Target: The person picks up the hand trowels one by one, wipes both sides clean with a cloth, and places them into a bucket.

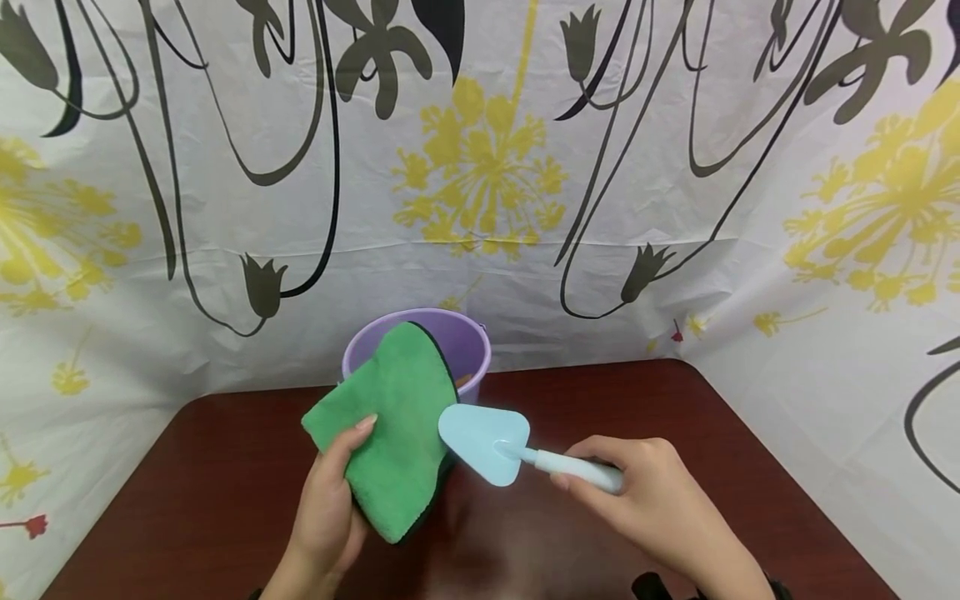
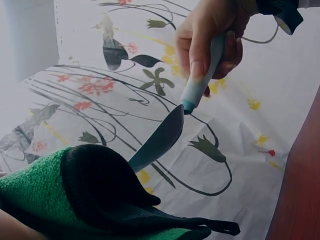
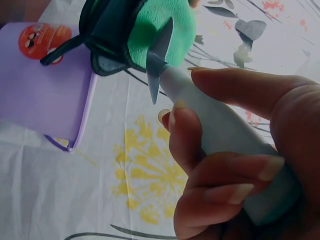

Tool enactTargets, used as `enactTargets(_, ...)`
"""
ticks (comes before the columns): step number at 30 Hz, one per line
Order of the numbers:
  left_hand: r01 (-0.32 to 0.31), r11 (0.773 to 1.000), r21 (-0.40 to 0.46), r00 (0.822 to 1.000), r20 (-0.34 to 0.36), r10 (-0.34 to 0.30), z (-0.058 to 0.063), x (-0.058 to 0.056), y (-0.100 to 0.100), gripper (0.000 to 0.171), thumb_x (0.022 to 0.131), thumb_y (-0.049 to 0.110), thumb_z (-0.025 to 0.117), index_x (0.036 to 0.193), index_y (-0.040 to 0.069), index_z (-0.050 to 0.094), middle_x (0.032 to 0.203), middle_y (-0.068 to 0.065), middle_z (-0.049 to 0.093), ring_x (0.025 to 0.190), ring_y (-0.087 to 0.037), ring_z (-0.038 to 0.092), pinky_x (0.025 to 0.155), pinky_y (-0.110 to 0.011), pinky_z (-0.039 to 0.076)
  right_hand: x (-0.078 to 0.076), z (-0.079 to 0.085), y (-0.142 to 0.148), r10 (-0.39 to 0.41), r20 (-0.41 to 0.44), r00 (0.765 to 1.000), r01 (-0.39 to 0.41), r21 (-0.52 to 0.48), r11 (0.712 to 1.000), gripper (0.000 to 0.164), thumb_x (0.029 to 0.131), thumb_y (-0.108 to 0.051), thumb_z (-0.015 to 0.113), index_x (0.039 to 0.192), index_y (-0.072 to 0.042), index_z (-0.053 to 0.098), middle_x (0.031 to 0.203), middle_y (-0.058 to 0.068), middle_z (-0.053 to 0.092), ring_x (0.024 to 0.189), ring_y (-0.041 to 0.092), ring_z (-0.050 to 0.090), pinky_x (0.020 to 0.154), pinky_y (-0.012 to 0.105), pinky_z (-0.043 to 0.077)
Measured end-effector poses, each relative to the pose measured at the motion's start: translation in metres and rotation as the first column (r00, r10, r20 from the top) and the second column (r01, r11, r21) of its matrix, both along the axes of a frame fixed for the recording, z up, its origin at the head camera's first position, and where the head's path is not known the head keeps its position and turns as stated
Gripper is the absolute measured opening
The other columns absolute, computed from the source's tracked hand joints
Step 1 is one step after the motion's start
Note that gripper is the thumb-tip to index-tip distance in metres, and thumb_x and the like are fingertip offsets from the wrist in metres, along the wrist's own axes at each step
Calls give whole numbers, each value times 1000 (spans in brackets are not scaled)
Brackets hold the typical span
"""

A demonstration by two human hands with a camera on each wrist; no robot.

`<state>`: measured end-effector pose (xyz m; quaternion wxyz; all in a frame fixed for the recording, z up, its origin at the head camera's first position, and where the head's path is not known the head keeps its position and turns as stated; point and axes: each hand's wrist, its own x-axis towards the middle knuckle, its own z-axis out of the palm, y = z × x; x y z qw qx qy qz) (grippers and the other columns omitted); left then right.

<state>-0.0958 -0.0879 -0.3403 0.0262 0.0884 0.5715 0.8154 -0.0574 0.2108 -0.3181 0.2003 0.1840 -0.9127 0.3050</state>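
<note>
Left of centre, the left hand (image 1: 326,500) grips a green cloth (image 1: 401,433), thumb in front; mid-frame, the cloth overlaps a purple bucket (image 1: 453,337) near the table's (image 1: 600,392) far edge. A blue trowel (image 1: 480,433) overlaps the cloth's right edge; lower right, the right hand (image 1: 648,487) grips its handle, table stretching to a slanting side.

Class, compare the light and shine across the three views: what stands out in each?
Head view: brightest, a pale sheen on the table near the bottom edge; left wrist view: dimmer, pale at upper left, little detail in the black side of the cloth; right wrist view: also dim, the trowel looking greyer.
</note>
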Motion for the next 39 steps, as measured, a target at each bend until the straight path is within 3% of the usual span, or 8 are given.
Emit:
enactTargets(16, -57, 997, -45, 998, -24, 56, -2, 2, 9, 25, 109, 29, 42, 131, 17, 44, 111, 9, 62, 100, -8, 64, 89, -28, 57, 0, -1, -5, 51, -17, 999, -52, -96, 994, 25, 83, -23, 85, 97, -39, 70, 77, -23, 63, 63, -3, 53, 55, 18, 46)
enactTargets(21, -84, 993, -87, 989, -132, 72, -4, 4, 11, 16, 108, 20, 44, 120, 14, 53, 99, 6, 64, 90, -9, 66, 81, -27, 58, -1, -3, -6, 71, -37, 997, -75, -126, 989, 23, 82, -24, 85, 97, -36, 72, 79, -21, 66, 63, -3, 54, 55, 17, 46)
enactTargets(26, -150, 970, -193, 958, -271, 94, -8, 10, 18, 18, 104, 12, 50, 117, 5, 61, 96, 2, 69, 86, -10, 67, 79, -26, 58, -1, -5, -8, 85, -72, 994, -93, -120, 988, 22, 82, -22, 85, 96, -34, 73, 78, -21, 66, 62, -4, 53, 54, 13, 44)
enactTargets(29, -191, 943, -271, 926, -369, 81, -9, 14, 23, 26, 102, 7, 54, 126, 6, 63, 108, -2, 70, 91, -11, 68, 82, -24, 59, -1, -6, -9, 89, -93, 992, -100, -121, 988, 24, 81, -19, 86, 96, -34, 74, 76, -22, 65, 60, -5, 51, 53, 11, 43)
enactTargets(32, -252, 910, -329, 865, -498, 60, -11, 14, 29, 41, 99, 4, 58, 139, 13, 59, 133, -5, 65, 117, -16, 65, 98, -17, 53, -1, -7, -10, 99, -109, 989, -112, -122, 986, 24, 81, -18, 86, 96, -33, 74, 76, -22, 65, 60, -6, 51, 54, 10, 43)
enactTargets(34, -300, 876, -377, 829, -557, 45, -12, 14, 31, 52, 98, 3, 60, 146, 21, 53, 148, -3, 56, 138, -19, 52, 111, -13, 41, -1, -7, -11, 104, -119, 987, -118, -115, 986, 25, 81, -17, 85, 96, -33, 74, 77, -22, 65, 61, -6, 52, 55, 10, 44)
enactTargets(35, -333, 851, -406, 814, -580, 42, -13, 14, 33, 56, 97, 4, 61, 148, 24, 51, 153, 0, 52, 147, -20, 43, 116, -14, 35, -1, -8, -11, 105, -123, 987, -119, -110, 987, 25, 81, -16, 85, 96, -33, 74, 77, -22, 65, 62, -6, 52, 55, 10, 44)
enactTargets(39, -474, 702, -531, 763, -646, 27, -18, 17, 39, 62, 91, 7, 67, 147, 31, 52, 152, 13, 51, 152, -20, 35, 119, -22, 35, -1, -9, -14, 116, -145, 983, -129, -89, 988, 27, 80, -12, 85, 96, -31, 74, 76, -23, 64, 63, -8, 53, 57, 9, 45)
